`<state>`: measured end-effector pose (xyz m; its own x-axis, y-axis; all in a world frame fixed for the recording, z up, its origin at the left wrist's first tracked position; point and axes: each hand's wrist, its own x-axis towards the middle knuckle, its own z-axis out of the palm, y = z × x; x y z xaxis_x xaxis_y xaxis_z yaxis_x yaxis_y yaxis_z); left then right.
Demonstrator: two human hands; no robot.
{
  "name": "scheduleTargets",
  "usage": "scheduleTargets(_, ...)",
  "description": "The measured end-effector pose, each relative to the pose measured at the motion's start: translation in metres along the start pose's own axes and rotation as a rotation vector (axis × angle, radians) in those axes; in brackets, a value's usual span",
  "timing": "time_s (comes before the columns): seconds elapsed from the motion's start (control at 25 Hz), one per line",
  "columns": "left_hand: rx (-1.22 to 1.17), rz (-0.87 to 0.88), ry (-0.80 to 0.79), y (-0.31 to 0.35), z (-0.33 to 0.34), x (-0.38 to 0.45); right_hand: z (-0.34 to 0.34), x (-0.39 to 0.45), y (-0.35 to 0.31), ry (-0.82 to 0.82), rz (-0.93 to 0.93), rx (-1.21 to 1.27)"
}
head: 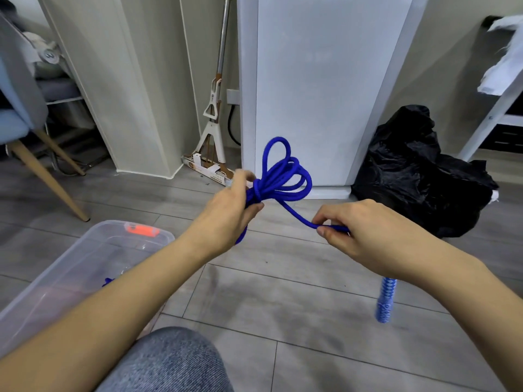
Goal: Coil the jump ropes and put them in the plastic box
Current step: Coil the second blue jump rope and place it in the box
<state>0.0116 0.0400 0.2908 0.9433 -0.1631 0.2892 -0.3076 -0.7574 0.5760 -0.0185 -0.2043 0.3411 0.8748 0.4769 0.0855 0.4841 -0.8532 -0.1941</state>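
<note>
Where the floor meets the lower left of the view, a clear plastic box (70,267) stands open-topped, with an orange latch (141,230) on its far rim. Inside it, a small piece of blue rope (107,282) shows just above the left forearm; the rest of the contents are hidden by that arm or too faint to tell through the wall.

The blue jump rope (285,176) is held in the air above the grey plank floor (283,321), between both hands and well apart from the box. Its coils are gathered into a bundle of several loops that fan upward and to the right of the left hand (229,213). The left hand's fingers are curled round the bunched neck of the coil, thumb tip pressed against the wrapped strands; a short length of rope shows below the palm.

One strand runs from the bundle down and right to the right hand (359,236). The right thumb and fingers (325,219) pinch this strand, the rope passing into the closed hand. Below the right wrist a patterned blue-and-white handle (385,299) hangs clear of the floor.

Surroundings: a white appliance cabinet (319,89) stands behind the rope, a sponge mop (215,108) leans against the wall left of it, and a black plastic bag (418,171) lies right of it. A blue chair (19,108) with wooden legs stands at far left. A knee in grey denim (175,363) occupies the bottom edge.
</note>
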Motion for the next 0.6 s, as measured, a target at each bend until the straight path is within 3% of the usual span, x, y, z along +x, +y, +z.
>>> scheduleTargets(0.12, -0.333, -0.069, 0.122, -0.008, -0.004, -0.003, -0.003, 0.001, -0.003, 0.051, 0.019, 0.007)
scheduleTargets(0.28, -0.458, -0.098, 0.262, -0.009, -0.004, -0.005, -0.007, -0.003, -0.007, 0.061, -0.031, 0.037)
scheduleTargets(0.44, 0.050, -0.025, 0.275, -0.016, -0.002, 0.001, -0.018, -0.011, -0.017, -0.102, -0.082, -0.047)
scheduleTargets(0.52, 0.309, 0.146, 0.154, -0.015, 0.000, 0.005, -0.024, -0.012, -0.027, -0.008, -0.235, -0.127)
scheduleTargets(0.6, 0.424, 0.389, 0.043, -0.006, 0.005, 0.004, -0.030, -0.008, -0.032, 0.164, -0.373, -0.181)
